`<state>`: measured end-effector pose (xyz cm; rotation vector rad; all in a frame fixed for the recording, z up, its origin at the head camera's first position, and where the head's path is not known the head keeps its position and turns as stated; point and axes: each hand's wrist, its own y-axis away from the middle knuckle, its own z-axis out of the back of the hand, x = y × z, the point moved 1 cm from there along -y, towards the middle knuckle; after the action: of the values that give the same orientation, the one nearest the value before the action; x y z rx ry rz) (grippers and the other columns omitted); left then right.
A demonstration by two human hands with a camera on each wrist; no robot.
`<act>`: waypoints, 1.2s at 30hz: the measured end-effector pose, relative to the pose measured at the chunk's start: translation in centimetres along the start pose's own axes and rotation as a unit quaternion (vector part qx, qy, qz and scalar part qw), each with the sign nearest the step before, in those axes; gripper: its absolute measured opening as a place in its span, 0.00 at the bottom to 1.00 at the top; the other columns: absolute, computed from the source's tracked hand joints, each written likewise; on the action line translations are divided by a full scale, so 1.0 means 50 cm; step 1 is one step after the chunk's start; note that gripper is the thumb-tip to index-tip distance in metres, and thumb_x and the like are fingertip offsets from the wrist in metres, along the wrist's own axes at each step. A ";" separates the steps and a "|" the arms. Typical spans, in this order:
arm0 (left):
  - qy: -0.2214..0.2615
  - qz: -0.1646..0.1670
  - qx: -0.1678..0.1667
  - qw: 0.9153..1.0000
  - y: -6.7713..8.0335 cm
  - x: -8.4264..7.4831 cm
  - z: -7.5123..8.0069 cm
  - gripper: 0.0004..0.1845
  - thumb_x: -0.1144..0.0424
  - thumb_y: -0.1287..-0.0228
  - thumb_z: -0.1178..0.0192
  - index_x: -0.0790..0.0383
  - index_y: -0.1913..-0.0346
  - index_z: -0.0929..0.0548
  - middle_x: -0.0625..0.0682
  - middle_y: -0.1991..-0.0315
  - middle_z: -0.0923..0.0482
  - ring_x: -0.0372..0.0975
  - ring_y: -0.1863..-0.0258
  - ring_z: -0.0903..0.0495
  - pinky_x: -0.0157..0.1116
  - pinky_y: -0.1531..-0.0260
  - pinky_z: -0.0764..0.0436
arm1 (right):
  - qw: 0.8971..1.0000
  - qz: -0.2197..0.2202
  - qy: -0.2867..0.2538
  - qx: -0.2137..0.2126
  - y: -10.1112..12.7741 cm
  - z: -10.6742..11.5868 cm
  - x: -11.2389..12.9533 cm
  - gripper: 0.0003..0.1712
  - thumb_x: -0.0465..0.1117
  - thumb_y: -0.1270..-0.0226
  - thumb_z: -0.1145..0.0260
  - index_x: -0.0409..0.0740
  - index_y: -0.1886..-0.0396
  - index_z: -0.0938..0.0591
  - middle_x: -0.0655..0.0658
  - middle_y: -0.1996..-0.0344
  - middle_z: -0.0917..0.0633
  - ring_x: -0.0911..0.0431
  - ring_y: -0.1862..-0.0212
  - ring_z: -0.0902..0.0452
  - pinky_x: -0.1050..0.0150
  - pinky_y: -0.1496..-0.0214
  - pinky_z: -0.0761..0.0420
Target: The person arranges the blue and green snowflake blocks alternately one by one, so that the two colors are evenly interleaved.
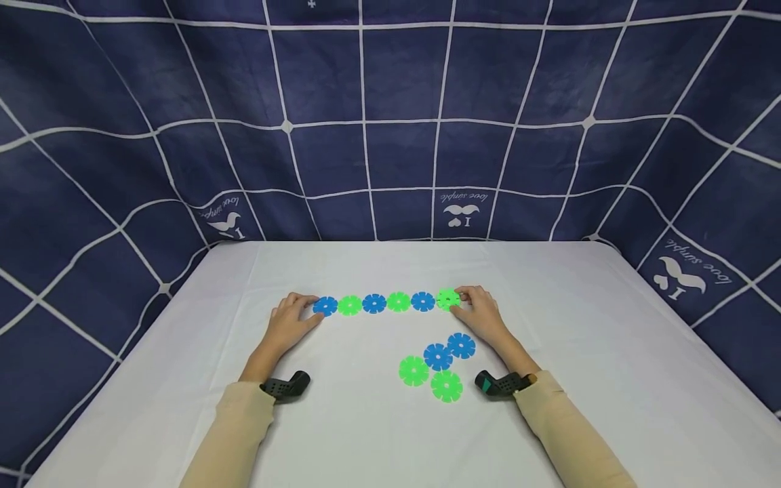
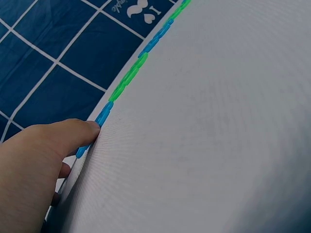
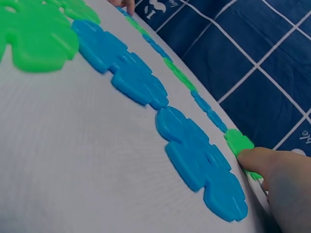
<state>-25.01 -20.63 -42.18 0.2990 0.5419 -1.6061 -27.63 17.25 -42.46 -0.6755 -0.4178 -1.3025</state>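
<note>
A row of notched plastic snowflake discs, blue and green by turns, lies across the white table. At its left end my left hand [image 1: 285, 327] holds the blue disc [image 1: 325, 306] by its edge between thumb and fingers. The green disc [image 1: 448, 299] at the right end is gripped the same way by my right hand [image 1: 485, 320]. In the right wrist view this green disc [image 3: 238, 141] looks tilted beside the thumb. Between them sit a green disc [image 1: 350, 306], a blue disc [image 1: 374, 303], another green disc [image 1: 399, 301] and another blue disc [image 1: 423, 301]. Whether neighbours interlock, I cannot tell.
Nearer the person, left of the right forearm, lie loose discs: two blue discs [image 1: 438, 357] and two green discs [image 1: 413, 371], close together. A dark blue curtain [image 1: 403, 156] with white lines surrounds the back and sides of the white table [image 1: 342, 420].
</note>
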 end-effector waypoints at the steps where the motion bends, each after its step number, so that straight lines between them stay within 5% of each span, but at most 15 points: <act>1: -0.001 0.001 0.002 1.000 0.002 0.001 -0.001 0.26 0.50 0.42 0.44 0.61 0.43 0.27 0.60 0.48 0.31 0.51 0.45 0.34 0.49 0.49 0.40 | 1.000 0.001 0.009 0.004 0.003 -0.002 -0.001 0.25 0.46 0.42 0.38 0.39 0.46 0.27 0.39 0.57 0.25 0.48 0.53 0.33 0.50 0.47 0.41; 14: 0.000 0.007 0.006 1.000 0.004 -0.002 0.001 0.27 0.50 0.41 0.45 0.61 0.42 0.28 0.60 0.47 0.32 0.52 0.45 0.35 0.50 0.48 0.41 | 0.999 0.006 0.043 0.007 0.004 -0.006 -0.002 0.25 0.49 0.36 0.45 0.41 0.43 0.27 0.40 0.54 0.27 0.48 0.51 0.35 0.50 0.48 0.40; 36: 0.000 -0.003 -0.002 1.000 -0.006 0.002 0.003 0.27 0.50 0.42 0.44 0.61 0.42 0.28 0.59 0.47 0.31 0.51 0.46 0.34 0.49 0.49 0.40 | 0.999 0.040 0.031 0.008 -0.001 0.001 0.001 0.16 0.48 0.40 0.40 0.48 0.53 0.21 0.41 0.50 0.25 0.46 0.47 0.34 0.48 0.46 0.42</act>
<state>-25.31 -20.77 -42.04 0.2942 0.5464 -1.6095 -27.65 17.24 -42.40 -0.6316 -0.3469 -1.2400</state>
